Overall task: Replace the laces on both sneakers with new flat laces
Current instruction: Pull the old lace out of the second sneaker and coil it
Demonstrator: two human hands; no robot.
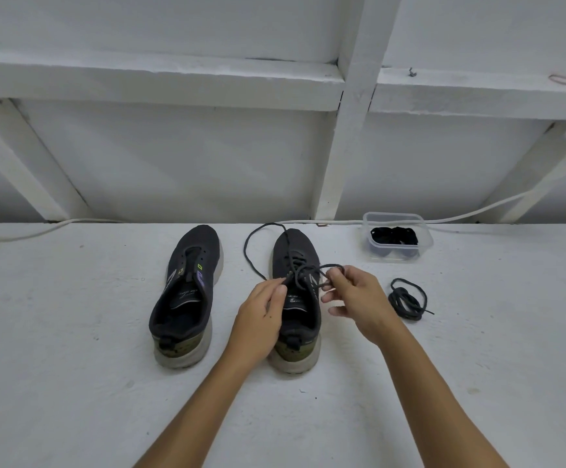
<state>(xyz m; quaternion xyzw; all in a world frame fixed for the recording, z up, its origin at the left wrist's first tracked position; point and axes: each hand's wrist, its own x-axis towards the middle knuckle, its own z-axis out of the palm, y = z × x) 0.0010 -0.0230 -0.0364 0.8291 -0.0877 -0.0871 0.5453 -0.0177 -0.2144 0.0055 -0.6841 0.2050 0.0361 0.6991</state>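
Showing the head view: two dark sneakers stand side by side on the white worktop (72, 383), toes toward the wall. The left sneaker (187, 295) has bare eyelets. Over the right sneaker (295, 298), the left hand (264, 307) pinches one strand of its dark lace (303, 270), and the right hand (354, 295) pinches another strand — a long loop of that lace trails past the toe. A loose coiled lace (408, 299) lies just right of the right hand. Beyond it, near the wall, a clear plastic container (397, 236) holds black laces (394, 236).
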